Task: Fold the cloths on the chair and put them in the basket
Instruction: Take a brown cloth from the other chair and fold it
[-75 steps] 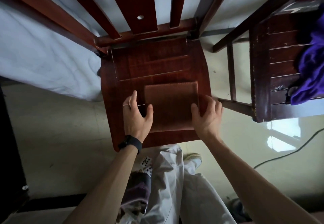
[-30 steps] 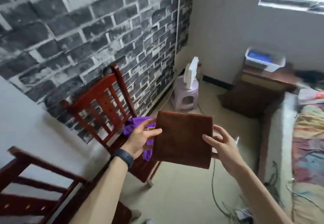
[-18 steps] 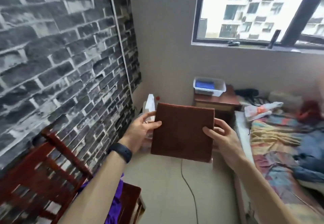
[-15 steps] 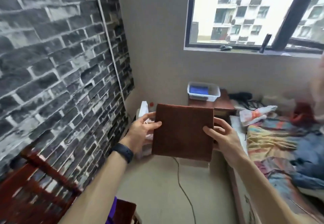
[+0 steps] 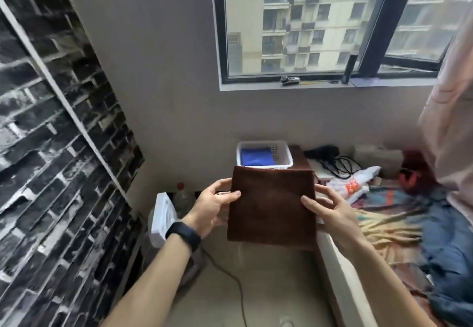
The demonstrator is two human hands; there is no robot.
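1. Head camera, looking across the room: I've got the folded brown cloth point(image 5: 272, 206) up in the air in front of me, its flat square face toward the lens.
2. My left hand point(image 5: 210, 208) pinches the cloth's left edge, with the thumb on the front and the fingers curled behind (black band point(image 5: 183, 234) on that wrist).
3. My right hand point(image 5: 330, 211) does the same on the right edge: thumb pressed on the front, other fingers wrapped round the back.
4. The white basket point(image 5: 281, 153) sits on a dark wooden nightstand point(image 5: 298, 152) against the wall under the window point(image 5: 307, 19). A folded blue cloth point(image 5: 256, 156) lies inside it, toward its left side.
5. The brown cloth's top edge overlaps the basket's near rim in the shot, but the cloth is nearer to me and not in the basket.
6. Around me there's a brick-pattern wall point(image 5: 51, 147) on my left, a bed point(image 5: 396, 224) with a striped cover on my right, and a cable point(image 5: 230, 275) trailing over the floor.
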